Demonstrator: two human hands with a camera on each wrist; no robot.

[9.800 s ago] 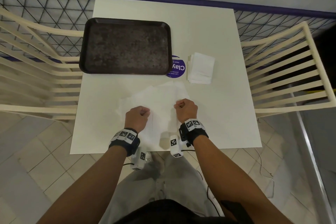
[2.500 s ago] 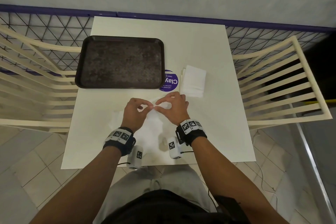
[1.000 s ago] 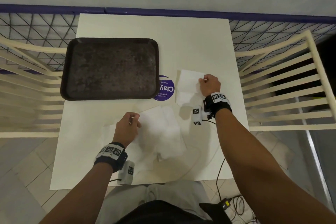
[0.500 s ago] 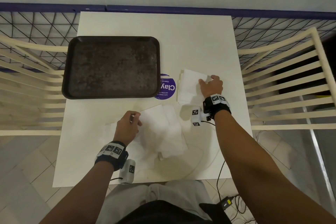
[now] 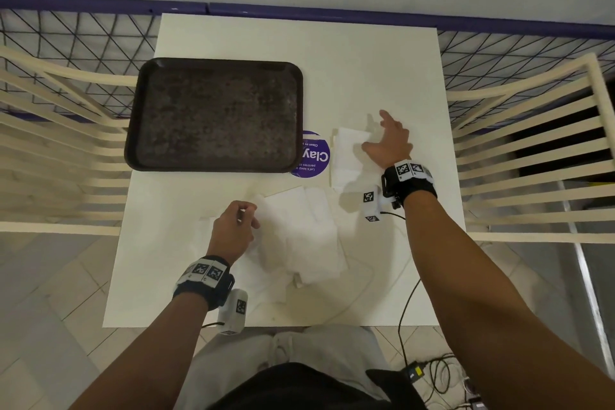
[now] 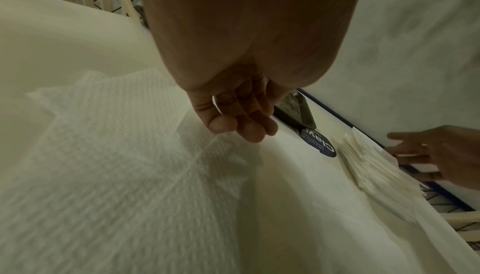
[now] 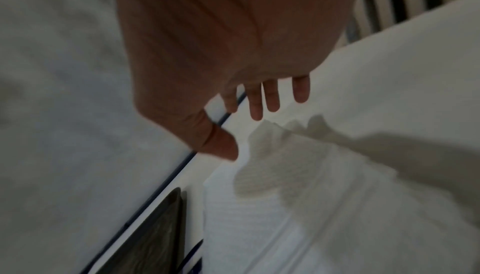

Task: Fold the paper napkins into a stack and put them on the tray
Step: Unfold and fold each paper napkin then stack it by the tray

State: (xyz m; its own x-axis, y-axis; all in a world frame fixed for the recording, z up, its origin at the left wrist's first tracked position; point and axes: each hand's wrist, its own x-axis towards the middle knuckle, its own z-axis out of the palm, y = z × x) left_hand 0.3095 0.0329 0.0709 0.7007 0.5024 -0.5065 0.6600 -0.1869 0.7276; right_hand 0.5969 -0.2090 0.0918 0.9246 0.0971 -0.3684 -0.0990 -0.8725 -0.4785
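Observation:
The dark brown tray (image 5: 213, 60) lies bare at the table's far left, and shows too as the tray (image 6: 298, 109) and the tray (image 7: 145, 237). To its right sits a stack of folded white napkins (image 5: 346, 156), the stack (image 6: 374, 171) and the stack (image 7: 285, 206). My right hand (image 5: 376, 133) hovers over its right edge with fingers spread, holding nothing; the wrist view shows the right hand (image 7: 244, 132) above its own shadow. Several loose unfolded napkins (image 5: 299, 233) lie in front of me. My left hand (image 5: 248, 210), fingers curled (image 6: 239, 128), pinches the top sheet's far left corner.
A round purple sticker (image 5: 314, 156) lies between tray and stack. The white table (image 5: 366, 60) is flanked by cream slatted chairs at left (image 5: 50, 150) and right (image 5: 532, 143), with a mesh fence behind. Cables (image 5: 432, 373) lie on the floor at right.
My right hand, which lay on the folded stack, has lifted off it and spread its fingers a little farther away. The left hand has stayed at the loose napkin's corner.

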